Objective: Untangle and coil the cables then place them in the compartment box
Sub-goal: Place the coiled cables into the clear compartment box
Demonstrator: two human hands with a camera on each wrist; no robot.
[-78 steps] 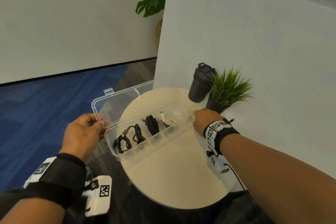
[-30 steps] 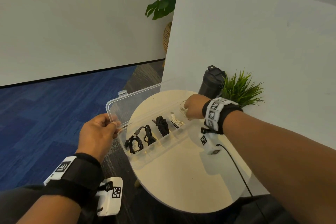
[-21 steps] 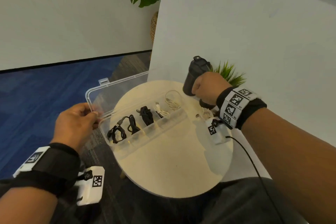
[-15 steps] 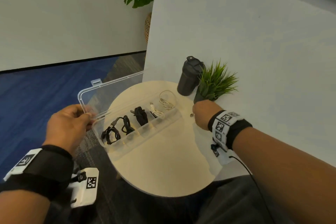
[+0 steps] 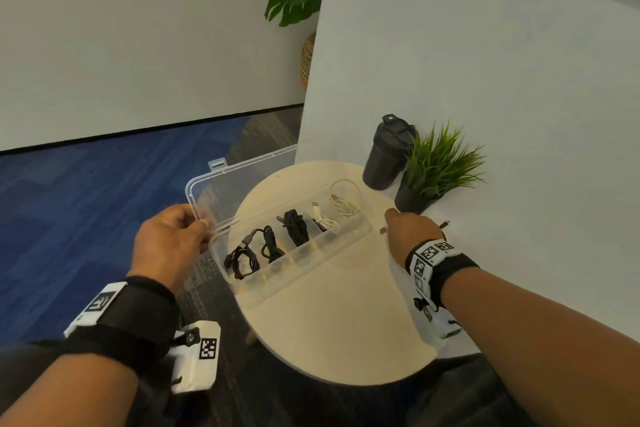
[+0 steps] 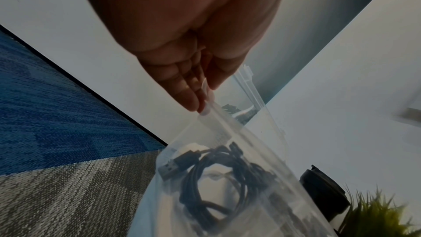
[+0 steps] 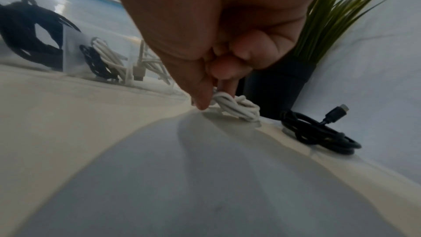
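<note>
Left hand (image 5: 169, 243) of mine pinches the open lid (image 5: 239, 184) of the compartment box (image 5: 311, 253) on the desk (image 5: 332, 322); right hand (image 7: 205, 39) pinches a coiled white cable (image 7: 237, 107) beside the box, near a black cable (image 7: 318, 132).

Soft, even indoor light (no glare); wrist views are dimmer, blurred and bent at the edges, a hand's shadow crossing the tabletop (image 7: 205, 159).

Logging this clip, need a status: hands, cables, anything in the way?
Left hand pinches box lid. Right hand pinching white cable on table. Black cable loose beside it. Plant pot right behind; path clear.
</note>
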